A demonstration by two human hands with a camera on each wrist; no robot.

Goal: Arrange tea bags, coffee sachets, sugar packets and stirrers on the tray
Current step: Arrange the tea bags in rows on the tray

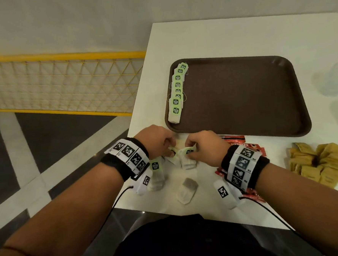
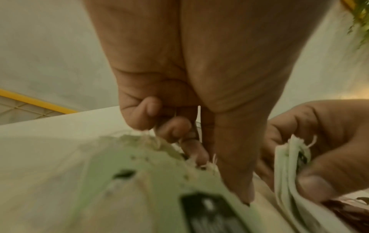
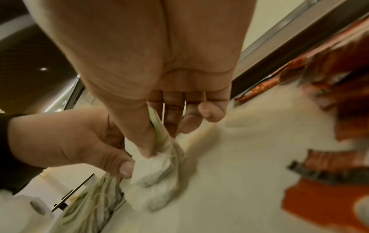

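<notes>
Tea bags with pale green paper tags sit bunched between both our hands at the near table edge, short of the dark brown plastic tray. Head view: our left hand and right hand each pinch part of the bunch, likely pulling tangled strings apart so one bag comes free. A row of green-tagged tea bags already overlaps along the tray's left edge, so the next bag probably continues that line. Loose white tea bag lies nearer us on the white table. Red coffee sachets lie under our right wrist, brown sugar packets well to the right, both still off the tray. No stirrers seen.

Left wrist view: blurry; our left thumb and curled fingers nip a tag and string, while our right hand grips a stack of tags.

Right wrist view: our right thumb and fingers clamp tags and bag tops; left thumb presses the same clump.
</notes>
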